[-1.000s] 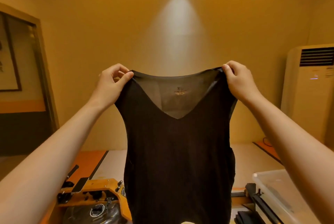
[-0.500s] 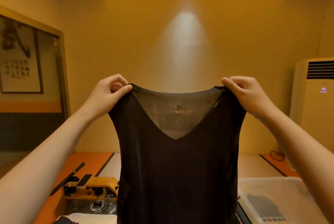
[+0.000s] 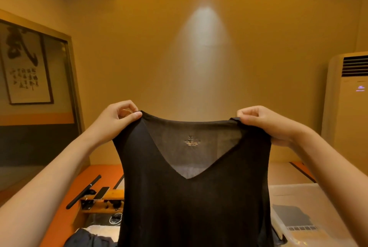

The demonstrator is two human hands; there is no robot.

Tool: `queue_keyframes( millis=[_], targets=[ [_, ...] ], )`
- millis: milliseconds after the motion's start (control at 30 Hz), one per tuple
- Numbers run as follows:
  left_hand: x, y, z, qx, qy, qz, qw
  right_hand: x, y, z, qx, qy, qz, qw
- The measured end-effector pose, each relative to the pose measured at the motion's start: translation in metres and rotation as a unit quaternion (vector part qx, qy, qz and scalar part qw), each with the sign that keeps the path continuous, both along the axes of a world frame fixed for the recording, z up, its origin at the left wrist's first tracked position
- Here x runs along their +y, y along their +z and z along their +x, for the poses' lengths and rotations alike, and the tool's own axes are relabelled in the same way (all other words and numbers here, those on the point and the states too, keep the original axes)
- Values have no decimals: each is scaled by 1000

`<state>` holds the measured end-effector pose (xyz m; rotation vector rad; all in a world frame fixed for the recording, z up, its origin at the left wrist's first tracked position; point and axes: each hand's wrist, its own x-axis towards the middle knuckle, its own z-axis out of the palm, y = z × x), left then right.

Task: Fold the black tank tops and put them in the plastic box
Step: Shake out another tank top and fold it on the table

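Observation:
A black V-neck tank top (image 3: pixel 191 203) hangs upright in front of me, spread wide, its XL label showing through the thin back layer. My left hand (image 3: pixel 117 119) pinches its left shoulder strap and my right hand (image 3: pixel 266 123) pinches its right one. The clear plastic box (image 3: pixel 310 218) sits on the table at the lower right, partly behind the top. More dark cloth (image 3: pixel 87 239) lies at the bottom left. The top's lower hem is out of frame.
An orange-edged table (image 3: pixel 93 177) carries a wooden stand with small tools (image 3: pixel 103 201) and a black rod (image 3: pixel 83 192). A standing air conditioner (image 3: pixel 348 119) is at the right wall, a framed calligraphy picture (image 3: pixel 25 69) at the left.
The view has tilted upward, so the top and both hands sit lower in frame and the ceiling shows. Both hands keep their hold on the straps, spread slightly wider.

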<state>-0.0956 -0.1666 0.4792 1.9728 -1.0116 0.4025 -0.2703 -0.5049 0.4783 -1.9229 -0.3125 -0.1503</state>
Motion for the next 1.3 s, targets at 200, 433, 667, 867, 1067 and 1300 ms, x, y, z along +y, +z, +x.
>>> queue_keyframes(
  millis=[200,433,667,867,1067,1300],
  targets=[
    [-3,-11,44,18,-13,-2,1000,-9,-14,27,-8,-23,-8,1000],
    [-23,-13,91,8,-31,-11,999,2,-12,83,-184,-250,-152,938],
    [-22,7,114,-91,-29,-58,994,-7,2,105,-343,-323,-271,840],
    [-20,12,95,-164,-11,-67,984,-10,8,94,-411,-347,-307,785],
    [-9,10,59,-223,22,-46,973,-11,7,68,-432,-345,-310,773],
    [5,4,17,-321,77,-13,944,-5,8,35,-443,-322,-314,775]
  ],
)
